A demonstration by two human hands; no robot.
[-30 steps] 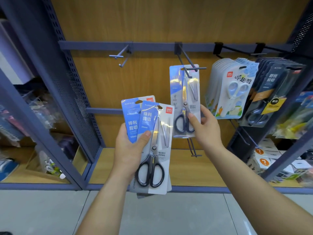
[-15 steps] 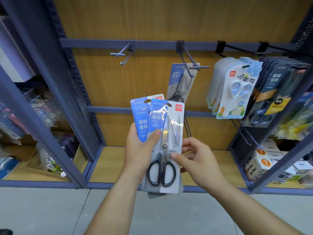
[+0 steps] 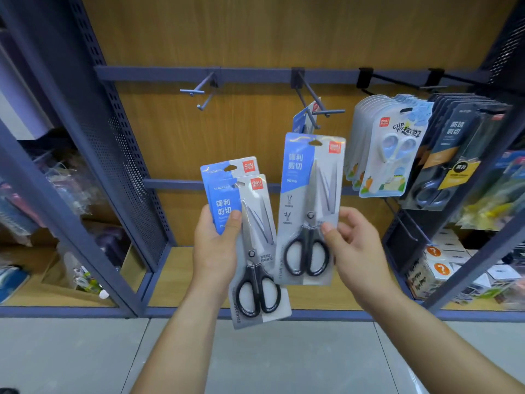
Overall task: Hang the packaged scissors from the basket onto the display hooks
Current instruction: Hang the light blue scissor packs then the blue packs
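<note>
My left hand [image 3: 216,251] grips two stacked blue-and-grey scissor packs [image 3: 255,245], thumb across the front one. My right hand [image 3: 355,248] pinches a single scissor pack [image 3: 309,194] by its right edge and holds it upright, just below the middle display hook [image 3: 315,100]. One pack of the same kind [image 3: 302,118] hangs on that hook, turned edge-on. An empty hook [image 3: 203,91] sticks out to the left on the same blue rail. No basket is in view.
White-handled scissor packs [image 3: 389,146] and dark packs [image 3: 454,155] hang on hooks to the right. A wooden shelf [image 3: 176,280] lies below, with small boxes [image 3: 437,268] at the right. A perforated blue upright [image 3: 113,155] stands to the left.
My right hand let go of the hung pack, came down to the stack, took the front pack and lifted it up and right toward the middle hook.
</note>
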